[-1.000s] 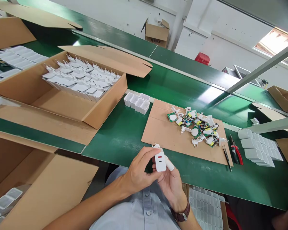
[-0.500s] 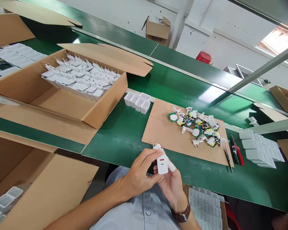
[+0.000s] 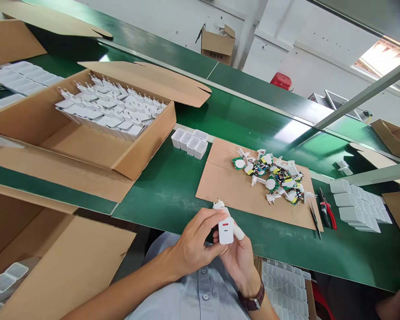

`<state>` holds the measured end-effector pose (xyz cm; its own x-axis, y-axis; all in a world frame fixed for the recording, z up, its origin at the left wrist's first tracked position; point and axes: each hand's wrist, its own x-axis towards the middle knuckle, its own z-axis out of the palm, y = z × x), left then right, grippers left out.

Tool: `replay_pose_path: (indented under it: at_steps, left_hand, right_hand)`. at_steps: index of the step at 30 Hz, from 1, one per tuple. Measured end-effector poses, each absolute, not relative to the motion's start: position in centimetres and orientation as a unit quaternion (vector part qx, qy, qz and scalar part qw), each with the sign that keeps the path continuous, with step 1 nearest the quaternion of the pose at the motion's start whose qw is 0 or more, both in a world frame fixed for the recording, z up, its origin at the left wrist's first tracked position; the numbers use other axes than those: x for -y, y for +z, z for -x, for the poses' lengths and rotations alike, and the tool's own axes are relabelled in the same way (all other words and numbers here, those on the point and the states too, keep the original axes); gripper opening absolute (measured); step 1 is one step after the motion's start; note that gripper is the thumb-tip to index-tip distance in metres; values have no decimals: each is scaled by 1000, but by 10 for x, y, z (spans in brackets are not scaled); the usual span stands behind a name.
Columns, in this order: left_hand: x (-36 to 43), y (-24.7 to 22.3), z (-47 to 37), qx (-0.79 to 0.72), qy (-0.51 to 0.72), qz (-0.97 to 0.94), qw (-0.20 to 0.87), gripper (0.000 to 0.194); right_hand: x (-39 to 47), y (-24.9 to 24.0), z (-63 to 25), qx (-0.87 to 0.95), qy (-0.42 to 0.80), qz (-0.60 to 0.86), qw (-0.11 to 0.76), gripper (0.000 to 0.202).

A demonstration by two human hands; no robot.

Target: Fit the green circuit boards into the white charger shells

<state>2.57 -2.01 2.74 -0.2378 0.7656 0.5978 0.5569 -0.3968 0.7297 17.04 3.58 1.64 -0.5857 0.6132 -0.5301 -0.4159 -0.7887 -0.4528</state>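
- Left hand (image 3: 194, 242): fingers closed round the white charger (image 3: 226, 232), gripping its side.
- Right hand (image 3: 237, 255): curled behind the same charger, gripping it too; one finger wears a white cover (image 3: 238, 232).
- Beyond the hands: cardboard sheet (image 3: 216, 178) bearing circuit boards (image 3: 271, 183).
- Left of them: open carton (image 3: 146, 153) of chargers (image 3: 110, 106).

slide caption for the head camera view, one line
Left hand and right hand hold a white charger at a green workbench, circuit boards on cardboard beyond.
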Motion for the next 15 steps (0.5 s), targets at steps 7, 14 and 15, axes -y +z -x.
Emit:
replay_pose_path:
  at_steps: [7,14,15]
  left_hand:
    - [19,28,-26,-534,580,-609,90,54]
    - [18,29,-25,-549,560,-612,100,57]
    - [18,29,-25,-549,559,-613,102,57]
  right_hand:
    - [-35,21,-169,148,877,351,292,30]
    - [-34,22,-170,148,878,353,287,31]
    - [-34,22,-170,149,879,352,286,30]
